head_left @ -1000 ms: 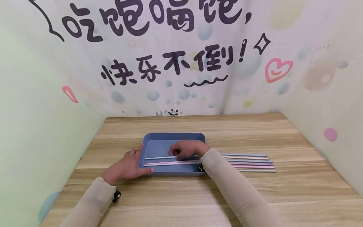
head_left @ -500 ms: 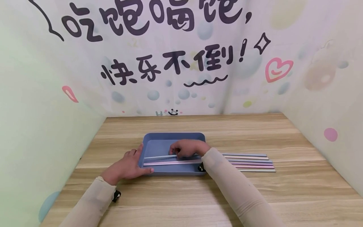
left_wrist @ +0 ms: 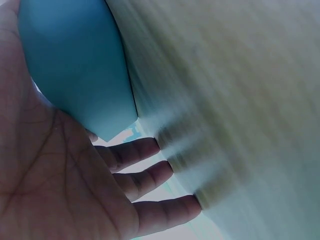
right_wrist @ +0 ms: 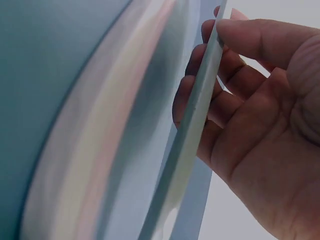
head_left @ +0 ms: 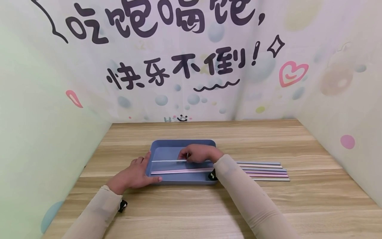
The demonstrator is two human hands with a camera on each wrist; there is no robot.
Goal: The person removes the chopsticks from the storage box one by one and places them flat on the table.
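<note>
A shallow blue tray (head_left: 182,143) lies on the wooden table. My right hand (head_left: 198,153), over the tray, pinches a pale chopstick (head_left: 167,161) between thumb and fingers; in the right wrist view this chopstick (right_wrist: 187,135) looks light green and flat-sided. A few pinkish-white chopsticks (head_left: 176,172) lie together in the tray, nearer its front. At the tray's left end rests my left hand (head_left: 134,174), fingers along the side and thumb over the front corner. The left wrist view shows straight fingers (left_wrist: 167,215) with their tips on the table beside the tray's wall (left_wrist: 80,65).
Several coloured chopsticks (head_left: 265,172) lie side by side on the table to the tray's right, partly hidden by my right sleeve (head_left: 247,196). A printed cloth wall (head_left: 185,99) stands at the table's back edge, with pale walls at both sides.
The right hand has lifted or shifted the pinched chopstick toward the tray's back, widening the gap from the pinkish ones. The left hand and the tray stay where they were.
</note>
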